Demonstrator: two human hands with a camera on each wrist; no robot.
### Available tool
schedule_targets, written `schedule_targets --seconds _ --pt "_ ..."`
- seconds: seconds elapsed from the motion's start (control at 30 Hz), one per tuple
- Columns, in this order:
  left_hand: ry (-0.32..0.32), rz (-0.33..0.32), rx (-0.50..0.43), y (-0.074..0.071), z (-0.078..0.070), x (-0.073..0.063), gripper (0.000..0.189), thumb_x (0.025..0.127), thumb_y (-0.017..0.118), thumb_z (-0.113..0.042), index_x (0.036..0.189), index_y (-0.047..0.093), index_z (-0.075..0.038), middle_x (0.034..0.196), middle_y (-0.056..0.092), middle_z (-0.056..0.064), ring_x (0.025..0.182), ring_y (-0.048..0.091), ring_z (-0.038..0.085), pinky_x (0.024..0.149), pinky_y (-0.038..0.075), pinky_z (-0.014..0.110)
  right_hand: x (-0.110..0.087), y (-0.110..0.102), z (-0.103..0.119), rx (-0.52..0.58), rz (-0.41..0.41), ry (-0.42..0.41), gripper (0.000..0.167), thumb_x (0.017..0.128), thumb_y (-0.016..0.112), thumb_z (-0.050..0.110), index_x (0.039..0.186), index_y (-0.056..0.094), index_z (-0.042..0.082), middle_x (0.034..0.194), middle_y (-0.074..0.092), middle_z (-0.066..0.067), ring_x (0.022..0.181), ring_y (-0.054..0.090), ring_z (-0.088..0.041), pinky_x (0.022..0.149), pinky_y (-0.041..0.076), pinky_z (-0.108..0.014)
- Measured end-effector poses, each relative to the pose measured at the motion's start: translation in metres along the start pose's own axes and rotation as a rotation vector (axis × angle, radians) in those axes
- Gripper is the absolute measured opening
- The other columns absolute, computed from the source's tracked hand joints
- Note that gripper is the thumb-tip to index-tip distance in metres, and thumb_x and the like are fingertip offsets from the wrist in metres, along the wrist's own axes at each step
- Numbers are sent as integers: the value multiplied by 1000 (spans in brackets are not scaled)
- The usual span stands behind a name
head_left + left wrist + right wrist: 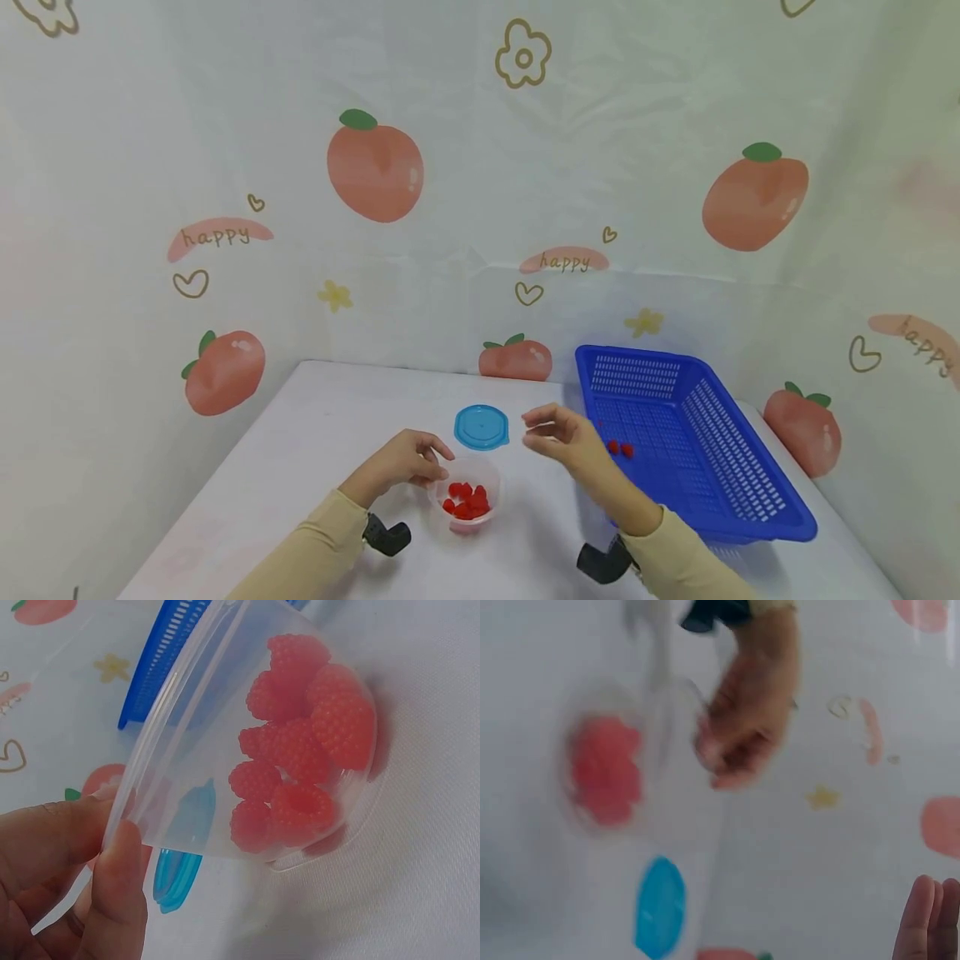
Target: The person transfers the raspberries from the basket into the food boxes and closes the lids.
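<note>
A clear plastic tub (490, 477) stands on the table with several raspberries (300, 742) in its bottom. My left hand (408, 460) pinches the tub's rim between thumb and fingers, which the left wrist view shows up close. My right hand (558, 433) is raised between the tub and the blue basket (690, 458), its fingers bent a little and nothing seen between them. In the right wrist view only some of its fingers (922, 919) show, at the lower right corner. A couple of raspberries (620, 448) lie in the basket, partly behind the right hand.
Behind the tub a round blue lid (482, 427) lies flat on the white table (337, 400). The basket takes up the table's right side, its rim raised. A printed curtain (465, 167) hangs along the back. The right wrist view is blurred.
</note>
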State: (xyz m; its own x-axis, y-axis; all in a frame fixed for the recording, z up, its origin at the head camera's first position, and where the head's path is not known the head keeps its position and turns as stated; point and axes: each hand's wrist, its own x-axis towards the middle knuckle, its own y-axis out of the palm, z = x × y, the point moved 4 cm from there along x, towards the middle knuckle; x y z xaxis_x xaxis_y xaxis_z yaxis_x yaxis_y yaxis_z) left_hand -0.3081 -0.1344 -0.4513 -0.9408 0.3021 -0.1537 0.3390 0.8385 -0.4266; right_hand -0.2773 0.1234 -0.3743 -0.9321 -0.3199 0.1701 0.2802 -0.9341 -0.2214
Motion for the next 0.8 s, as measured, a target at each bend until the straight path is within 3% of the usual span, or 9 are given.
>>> schedule_targets --seconds 0.2,0.33,0.47,0.63,0.8 --pt "-16 -4 9 0 0 -1 22 81 77 -12 101 71 -6 75 58 6 57 56 14 59 55 24 17 -55 26 -13 -145 -150 25 88 70 9 112 62 4 105 62 8 98 60 -8 82 53 -19" --pt "-21 -10 11 0 1 -1 22 81 77 -12 101 71 -6 75 57 6 57 55 14 59 55 24 28 -97 25 -31 -247 -211 20 91 67 11 109 64 19 102 63 15 94 61 -3 80 53 -16" --pt "-25 -17 5 -1 1 0 22 81 77 -12 100 71 -6 74 57 6 57 55 14 59 55 24 36 -132 10 -107 -324 -146 21 93 65 20 113 62 25 102 60 19 94 59 2 80 50 -11" --pt "-23 -13 -1 -1 2 1 21 80 78 -11 100 71 -6 73 57 5 57 56 14 59 55 24 40 -160 -15 -200 -355 -16 40 94 64 28 127 56 6 101 57 17 89 58 6 79 50 -12" --pt "-20 -12 -3 0 2 1 21 80 78 -12 99 71 -6 73 57 5 57 55 14 58 55 23 43 -174 -42 -268 -312 125 55 95 62 29 135 46 -6 115 58 -5 86 54 10 86 53 -22"
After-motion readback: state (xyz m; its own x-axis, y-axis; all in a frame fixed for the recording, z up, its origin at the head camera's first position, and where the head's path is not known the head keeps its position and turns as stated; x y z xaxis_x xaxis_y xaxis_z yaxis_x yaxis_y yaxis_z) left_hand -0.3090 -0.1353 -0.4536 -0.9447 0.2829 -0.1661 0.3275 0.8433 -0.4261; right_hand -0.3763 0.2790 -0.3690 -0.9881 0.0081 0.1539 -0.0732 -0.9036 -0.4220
